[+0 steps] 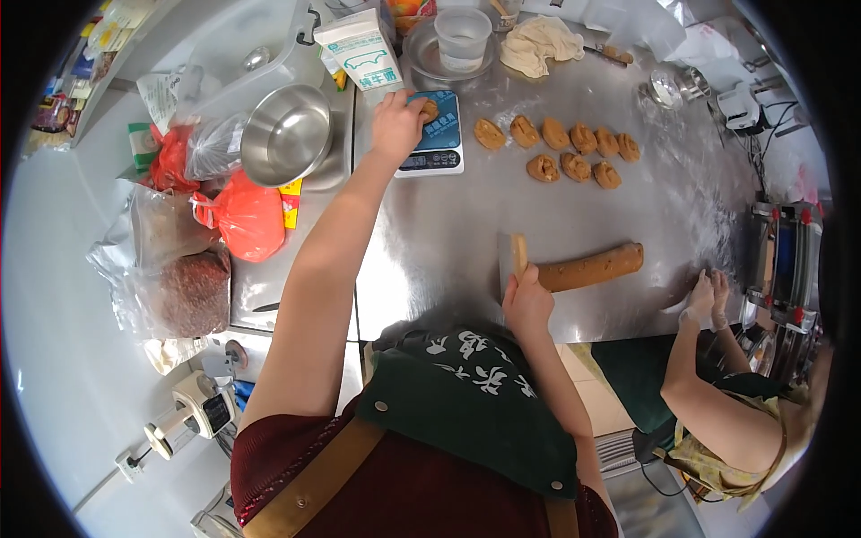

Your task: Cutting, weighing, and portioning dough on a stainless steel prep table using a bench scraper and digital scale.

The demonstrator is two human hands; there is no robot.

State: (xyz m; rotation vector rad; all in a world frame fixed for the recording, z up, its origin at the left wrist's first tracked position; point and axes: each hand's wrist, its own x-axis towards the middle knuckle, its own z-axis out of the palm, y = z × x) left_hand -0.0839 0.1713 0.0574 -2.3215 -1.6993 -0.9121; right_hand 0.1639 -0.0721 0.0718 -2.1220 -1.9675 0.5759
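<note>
My left hand (397,125) reaches far out to a digital kitchen scale (439,134) with a blue plate. Its fingers are closed on a small piece of brown dough (430,110) at the plate. Close to my body, my right hand (527,303) grips the wooden handle of a dough scraper (518,253), which stands on edge at the left end of a brown dough log (596,267). Beyond the log, several cut dough pieces (556,134) lie in two loose rows on the steel table, right of the scale.
A steel bowl (287,134), a red plastic bag (247,215) and a clear bag of dark red filling (193,291) stand at left. A milk carton (361,52), a plastic tub (463,38) and a cloth (541,45) line the back. A co-worker's gloved hands (708,298) are at right.
</note>
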